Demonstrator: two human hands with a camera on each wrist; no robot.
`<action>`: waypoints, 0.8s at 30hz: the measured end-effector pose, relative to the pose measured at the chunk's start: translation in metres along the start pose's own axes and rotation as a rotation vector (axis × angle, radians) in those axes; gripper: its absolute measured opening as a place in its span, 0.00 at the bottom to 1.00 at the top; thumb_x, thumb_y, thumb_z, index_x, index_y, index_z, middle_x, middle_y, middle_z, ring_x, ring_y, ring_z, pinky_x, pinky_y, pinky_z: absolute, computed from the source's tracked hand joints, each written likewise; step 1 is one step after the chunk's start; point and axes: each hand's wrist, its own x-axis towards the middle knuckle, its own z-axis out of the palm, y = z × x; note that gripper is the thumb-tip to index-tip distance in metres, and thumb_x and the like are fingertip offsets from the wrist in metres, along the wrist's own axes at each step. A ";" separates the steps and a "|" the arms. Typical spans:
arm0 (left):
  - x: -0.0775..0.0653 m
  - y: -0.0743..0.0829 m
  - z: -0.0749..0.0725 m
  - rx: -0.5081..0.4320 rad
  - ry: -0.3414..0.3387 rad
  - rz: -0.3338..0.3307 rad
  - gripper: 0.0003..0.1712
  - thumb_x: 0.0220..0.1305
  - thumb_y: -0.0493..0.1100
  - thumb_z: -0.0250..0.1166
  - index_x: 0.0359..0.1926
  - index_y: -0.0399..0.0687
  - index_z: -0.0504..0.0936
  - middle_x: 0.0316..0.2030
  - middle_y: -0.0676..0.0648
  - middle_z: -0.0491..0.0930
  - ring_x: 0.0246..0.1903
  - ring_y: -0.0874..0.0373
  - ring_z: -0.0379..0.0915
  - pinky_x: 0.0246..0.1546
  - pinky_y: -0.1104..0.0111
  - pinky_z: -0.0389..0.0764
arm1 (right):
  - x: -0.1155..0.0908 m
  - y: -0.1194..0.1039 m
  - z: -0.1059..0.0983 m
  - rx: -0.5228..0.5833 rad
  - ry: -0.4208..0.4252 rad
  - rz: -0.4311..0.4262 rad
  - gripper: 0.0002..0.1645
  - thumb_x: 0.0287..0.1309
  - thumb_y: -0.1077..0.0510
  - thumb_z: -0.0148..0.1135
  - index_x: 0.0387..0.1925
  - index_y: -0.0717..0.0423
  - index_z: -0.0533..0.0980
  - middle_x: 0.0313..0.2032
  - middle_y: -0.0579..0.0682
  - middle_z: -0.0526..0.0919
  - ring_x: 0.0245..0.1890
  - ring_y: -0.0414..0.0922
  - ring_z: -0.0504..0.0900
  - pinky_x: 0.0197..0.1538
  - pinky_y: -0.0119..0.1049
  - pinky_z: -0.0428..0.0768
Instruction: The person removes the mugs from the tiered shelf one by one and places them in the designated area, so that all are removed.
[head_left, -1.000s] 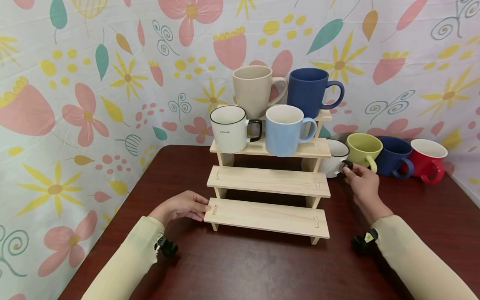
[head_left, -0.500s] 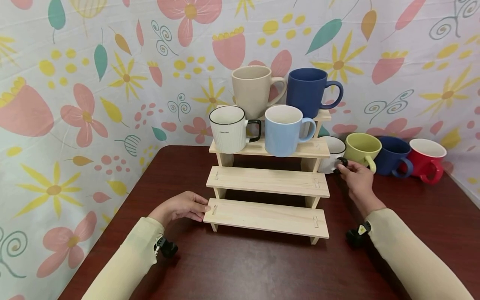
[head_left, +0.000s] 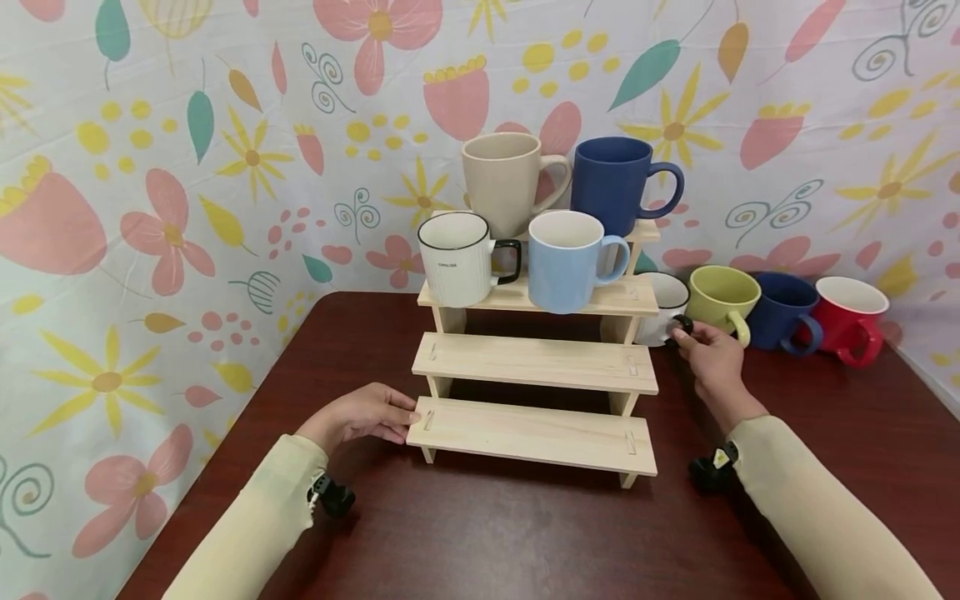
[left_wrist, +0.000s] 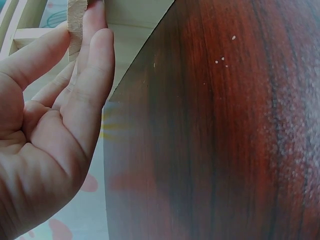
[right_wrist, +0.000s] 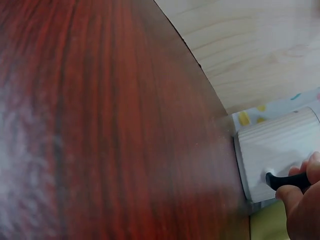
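Observation:
My left hand [head_left: 367, 412] pinches the left end of the lowest board of a stepped wooden shelf [head_left: 532, 433]; the left wrist view shows thumb and fingers on either side of the board's end [left_wrist: 76, 25]. With my right hand [head_left: 714, 367] I grip the black handle [right_wrist: 290, 181] of a white ribbed mug [right_wrist: 272, 147]. This mug stands on the table just right of the shelf, which partly hides it in the head view. The shelf's second tier from the top bears another white black-handled mug [head_left: 456, 267] and a light blue mug [head_left: 561, 267].
On the top tier stand a beige mug [head_left: 501, 183] and a dark blue mug [head_left: 609, 192]. A green mug [head_left: 716, 304], a navy mug [head_left: 776, 321] and a red mug [head_left: 840, 321] line the dark wooden table [head_left: 525, 542] at right. Behind hangs a floral cloth [head_left: 247, 208].
My right hand has moved a little left with the ribbed mug, bringing it closer behind the shelf's right side. It barely moves in the last half second. My left hand stays on the board.

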 end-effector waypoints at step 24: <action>-0.001 -0.001 0.001 0.017 0.015 0.009 0.25 0.71 0.33 0.60 0.63 0.18 0.72 0.27 0.52 0.85 0.26 0.65 0.81 0.34 0.73 0.86 | 0.002 0.002 -0.006 -0.088 -0.093 -0.049 0.02 0.70 0.57 0.63 0.38 0.45 0.79 0.26 0.23 0.77 0.29 0.23 0.74 0.35 0.16 0.76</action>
